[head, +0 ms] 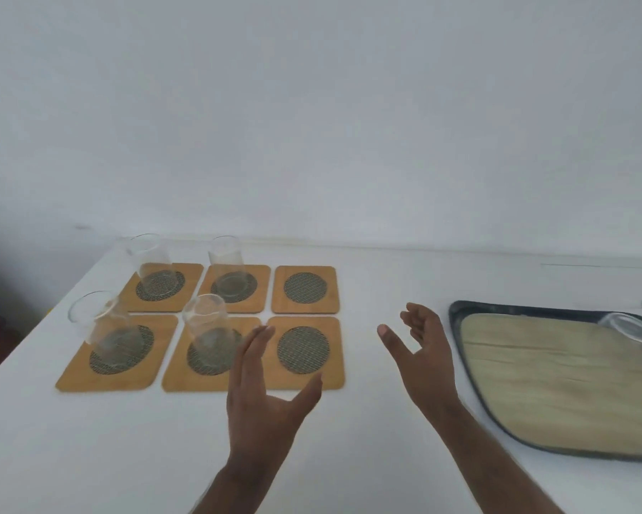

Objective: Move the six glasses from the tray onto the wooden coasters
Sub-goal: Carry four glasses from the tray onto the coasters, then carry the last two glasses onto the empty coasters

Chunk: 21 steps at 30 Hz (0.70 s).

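Four glasses (204, 333) already sit on coasters (303, 350), both hands (left hand (263, 395), right hand (423, 350)) spread wide and empty, probably since the next glass (630, 330) waits on the tray (471, 365) past the right palm.

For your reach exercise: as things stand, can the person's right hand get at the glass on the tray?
Probably yes. The right hand is open, holds nothing and hovers beside the tray; nothing stands between it and the glass at the far right edge.

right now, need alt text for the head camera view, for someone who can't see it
Two bare hands, left hand and right hand, hover open and empty over a white table. Four glasses stand on a grid of six wooden coasters; the two right-hand coasters are bare. One glass remains on the tray at right.
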Tool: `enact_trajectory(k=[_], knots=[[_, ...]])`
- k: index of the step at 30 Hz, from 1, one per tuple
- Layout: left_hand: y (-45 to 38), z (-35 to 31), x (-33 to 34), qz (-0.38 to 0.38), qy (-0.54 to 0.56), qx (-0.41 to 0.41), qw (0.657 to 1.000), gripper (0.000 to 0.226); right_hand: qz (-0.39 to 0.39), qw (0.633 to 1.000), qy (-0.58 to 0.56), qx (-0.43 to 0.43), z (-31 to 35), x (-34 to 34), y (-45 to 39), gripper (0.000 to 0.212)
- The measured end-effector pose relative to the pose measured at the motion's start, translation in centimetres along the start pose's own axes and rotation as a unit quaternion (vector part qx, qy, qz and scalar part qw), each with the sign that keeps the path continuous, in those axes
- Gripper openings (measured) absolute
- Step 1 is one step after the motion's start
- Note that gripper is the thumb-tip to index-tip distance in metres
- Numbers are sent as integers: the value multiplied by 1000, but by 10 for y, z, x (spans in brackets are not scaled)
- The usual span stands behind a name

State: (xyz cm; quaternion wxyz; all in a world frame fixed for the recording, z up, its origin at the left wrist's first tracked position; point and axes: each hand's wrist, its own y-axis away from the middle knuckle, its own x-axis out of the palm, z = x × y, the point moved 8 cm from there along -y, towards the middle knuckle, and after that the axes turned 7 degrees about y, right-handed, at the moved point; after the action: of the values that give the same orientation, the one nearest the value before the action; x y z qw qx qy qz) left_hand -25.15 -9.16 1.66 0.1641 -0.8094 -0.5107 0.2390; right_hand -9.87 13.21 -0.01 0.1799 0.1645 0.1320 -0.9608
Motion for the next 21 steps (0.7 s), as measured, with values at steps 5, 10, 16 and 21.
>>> enact_trajectory(k=[5, 10, 16, 21], knots=[[27, -14, 68, 98, 27, -64, 993, 72, -62, 996, 51, 26, -35, -96, -6, 45], [39, -31, 125, 163, 28, -81, 983, 73, -129, 987, 90, 45, -64, -184, -19, 34], [45, -51, 175, 164, 66, -100, 979, 72, -181, 974, 136, 22, -75, -258, -37, 35], [52, -62, 208, 162, 65, -107, 979, 72, -203, 951, 231, -22, -76, -296, -55, 35]])
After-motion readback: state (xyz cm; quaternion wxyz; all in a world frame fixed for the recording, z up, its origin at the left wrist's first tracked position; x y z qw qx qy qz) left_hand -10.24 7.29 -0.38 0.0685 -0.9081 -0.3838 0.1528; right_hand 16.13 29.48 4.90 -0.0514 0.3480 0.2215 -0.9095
